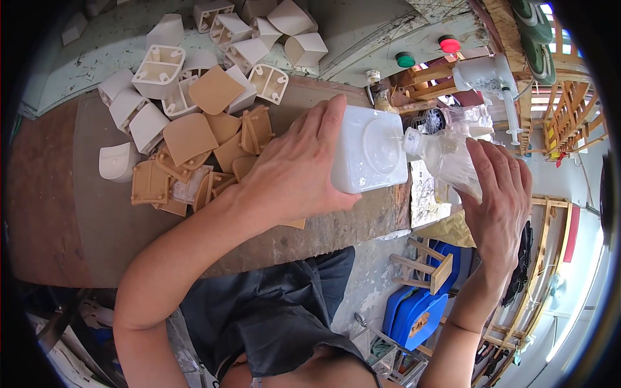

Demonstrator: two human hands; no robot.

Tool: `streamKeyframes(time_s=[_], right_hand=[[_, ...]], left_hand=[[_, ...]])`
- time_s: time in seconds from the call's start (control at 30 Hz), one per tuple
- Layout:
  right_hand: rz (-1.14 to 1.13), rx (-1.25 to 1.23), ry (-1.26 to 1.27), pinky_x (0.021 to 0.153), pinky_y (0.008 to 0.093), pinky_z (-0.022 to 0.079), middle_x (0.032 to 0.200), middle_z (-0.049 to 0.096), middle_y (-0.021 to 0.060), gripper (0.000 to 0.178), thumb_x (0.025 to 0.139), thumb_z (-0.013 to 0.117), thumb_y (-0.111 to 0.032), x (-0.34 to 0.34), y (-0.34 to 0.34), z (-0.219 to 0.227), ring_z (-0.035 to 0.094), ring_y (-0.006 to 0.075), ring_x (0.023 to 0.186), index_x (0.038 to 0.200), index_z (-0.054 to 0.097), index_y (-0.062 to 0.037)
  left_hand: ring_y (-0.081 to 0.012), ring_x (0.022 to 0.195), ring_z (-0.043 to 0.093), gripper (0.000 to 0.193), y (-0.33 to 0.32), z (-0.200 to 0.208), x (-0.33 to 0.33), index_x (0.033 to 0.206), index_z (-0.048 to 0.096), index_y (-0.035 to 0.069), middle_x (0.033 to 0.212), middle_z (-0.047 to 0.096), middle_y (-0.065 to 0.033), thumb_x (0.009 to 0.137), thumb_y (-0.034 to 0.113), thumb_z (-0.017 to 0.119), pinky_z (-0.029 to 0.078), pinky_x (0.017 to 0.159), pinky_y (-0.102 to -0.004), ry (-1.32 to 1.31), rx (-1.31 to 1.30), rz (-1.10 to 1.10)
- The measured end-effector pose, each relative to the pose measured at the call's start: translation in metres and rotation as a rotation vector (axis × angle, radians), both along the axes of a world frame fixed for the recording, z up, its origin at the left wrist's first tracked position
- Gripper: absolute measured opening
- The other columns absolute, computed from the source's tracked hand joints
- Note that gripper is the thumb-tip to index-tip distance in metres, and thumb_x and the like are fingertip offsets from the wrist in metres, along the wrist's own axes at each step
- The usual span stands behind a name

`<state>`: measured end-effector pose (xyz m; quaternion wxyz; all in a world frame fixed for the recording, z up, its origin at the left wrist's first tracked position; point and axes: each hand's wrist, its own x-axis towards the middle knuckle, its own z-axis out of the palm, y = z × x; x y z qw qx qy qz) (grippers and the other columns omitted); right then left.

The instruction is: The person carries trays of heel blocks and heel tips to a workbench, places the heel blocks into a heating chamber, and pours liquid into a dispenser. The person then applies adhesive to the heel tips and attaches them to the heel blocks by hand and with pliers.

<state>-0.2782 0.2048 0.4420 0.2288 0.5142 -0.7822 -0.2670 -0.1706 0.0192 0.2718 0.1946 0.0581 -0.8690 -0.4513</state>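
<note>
The surface (97, 213), brown and worn, carries a heap of plastic parts: white pieces (158, 71) toward the far edge and tan pieces (189, 137) just in front of them. None of these is touched.

A white jug (370, 150) is held tipped on its side over the right edge of the surface, clamped in the left hand (291, 174), with fingers over its top and the thumb beneath. Its spout is set against the mouth of a clear bottle (446, 158). The bottle is supported by the right hand (498, 200), whose fingers are curled round its far side.

The step in hand is judged to be decanting from jug to bottle. For the next move, a steady tilt and unbroken alignment of spout and mouth are called for; spillage is otherwise likely.
</note>
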Motion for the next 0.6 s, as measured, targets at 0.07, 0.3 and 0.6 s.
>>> streamKeyframes(time_s=[0.07, 0.3, 0.6], right_hand=[[-0.013, 0.004, -0.002, 0.100, 0.0416, 0.039, 0.120, 0.059, 0.0067, 0.078, 0.053, 0.080, -0.002, -0.001, 0.000, -0.001, 0.054, 0.0266, 0.113, 0.126, 0.054, -0.0136], [0.034, 0.011, 0.051, 0.093, 0.0418, 0.042, 0.113, 0.062, 0.0061, 0.062, 0.058, 0.072, 0.001, 0.012, 0.006, 0.009, 0.057, 0.0254, 0.107, 0.117, 0.058, -0.0108], [0.040, 0.032, 0.051, 0.093, 0.0419, 0.041, 0.112, 0.062, 0.0063, 0.060, 0.060, 0.071, 0.002, 0.011, -0.002, 0.001, 0.057, 0.0251, 0.107, 0.117, 0.059, -0.0118]], left_hand=[[-0.0424, 0.122, 0.045, 0.107, 0.000, -0.002, 0.001, 0.139, 0.016, -0.007, 0.134, 0.036, -0.0305, 0.062, 0.030, 0.081, 0.043, 0.100, -0.0452, -0.009, -0.010, 0.008], [-0.0433, 0.127, 0.040, 0.123, 0.000, -0.002, 0.006, 0.144, 0.007, -0.008, 0.137, 0.034, -0.0328, 0.062, 0.044, 0.083, 0.038, 0.104, -0.0458, -0.082, -0.055, 0.009], [-0.0430, 0.128, 0.038, 0.108, 0.009, -0.006, 0.033, 0.132, 0.035, -0.015, 0.125, 0.047, -0.0318, 0.063, 0.060, 0.073, 0.014, 0.115, -0.0516, -0.455, -0.667, -0.007]])
